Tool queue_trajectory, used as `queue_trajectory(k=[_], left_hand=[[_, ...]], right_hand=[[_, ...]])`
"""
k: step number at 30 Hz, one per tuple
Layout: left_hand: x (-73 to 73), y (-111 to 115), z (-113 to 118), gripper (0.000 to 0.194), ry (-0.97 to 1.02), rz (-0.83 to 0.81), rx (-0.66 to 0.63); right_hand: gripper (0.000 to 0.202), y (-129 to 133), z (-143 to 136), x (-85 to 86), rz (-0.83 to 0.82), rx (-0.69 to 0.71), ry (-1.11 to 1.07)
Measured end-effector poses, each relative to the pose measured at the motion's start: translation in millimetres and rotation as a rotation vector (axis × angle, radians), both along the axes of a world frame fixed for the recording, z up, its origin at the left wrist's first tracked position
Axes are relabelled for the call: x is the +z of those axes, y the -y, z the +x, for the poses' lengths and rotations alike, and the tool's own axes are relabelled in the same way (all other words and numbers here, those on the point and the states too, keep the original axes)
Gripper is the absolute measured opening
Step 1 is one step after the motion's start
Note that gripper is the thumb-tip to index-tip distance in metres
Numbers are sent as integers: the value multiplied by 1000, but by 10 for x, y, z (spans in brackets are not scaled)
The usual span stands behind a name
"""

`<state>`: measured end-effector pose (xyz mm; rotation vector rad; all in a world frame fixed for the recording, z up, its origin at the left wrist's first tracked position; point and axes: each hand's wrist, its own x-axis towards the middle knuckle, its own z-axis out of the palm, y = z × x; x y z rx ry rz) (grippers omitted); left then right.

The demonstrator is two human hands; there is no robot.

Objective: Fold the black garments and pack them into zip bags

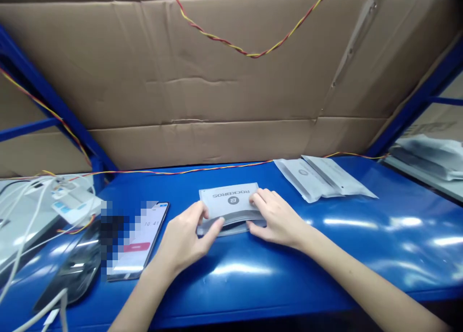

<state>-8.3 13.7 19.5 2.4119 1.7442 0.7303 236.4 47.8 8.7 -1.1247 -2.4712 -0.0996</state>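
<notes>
A frosted, translucent pouch [224,199] printed ROCKBROS lies flat on the blue table, its lettering upside down to me. The edge nearest me gapes a little, and something dark shows in the gap. My left hand [186,235] grips the pouch's left side, thumb along the near edge and fingers curled at the corner. At the right side, my right hand [277,219] pinches the pouch between thumb and bent fingers. What lies inside the pouch is mostly hidden.
Two similar pouches [323,178] lie behind and to the right. More bags [430,156] are stacked at the far right. On the left are a lit phone [139,245], a dark device [74,269] and white cables [31,226]. Cardboard [217,96] backs the blue table [289,288].
</notes>
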Motion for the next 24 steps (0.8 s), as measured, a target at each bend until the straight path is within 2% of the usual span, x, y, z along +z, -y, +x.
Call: queue_trajectory(k=[2, 4, 6, 9, 13, 14, 16, 20, 24], left_hand=[[15, 40, -48, 32, 4, -87, 200], [-12, 89, -59, 37, -20, -178, 294], [-60, 146, -29, 39, -2, -246, 271], [-115, 234, 54, 37, 85, -299, 168], [-117, 320, 137, 40, 131, -381, 96], [-110, 332, 147, 41, 140, -400, 100], [-98, 346, 153, 44, 173, -435, 117], [-105, 354, 132, 46, 281, -522, 99], [-157, 377, 121, 42, 379, -550, 41]], right_hand=[[28, 4, -19, 9, 20, 16, 1], [27, -8, -56, -19, 28, 30, 20], [24, -38, -102, -72, 51, 35, 63], [14, -92, -160, -155, 77, -3, 121], [12, -82, -197, -178, 74, -66, 123], [10, -54, -206, -166, 82, -42, 128], [5, 30, -239, -139, 124, 92, 127], [15, 235, -380, -137, 264, 385, 56], [20, 343, -494, -174, 386, 469, 91]])
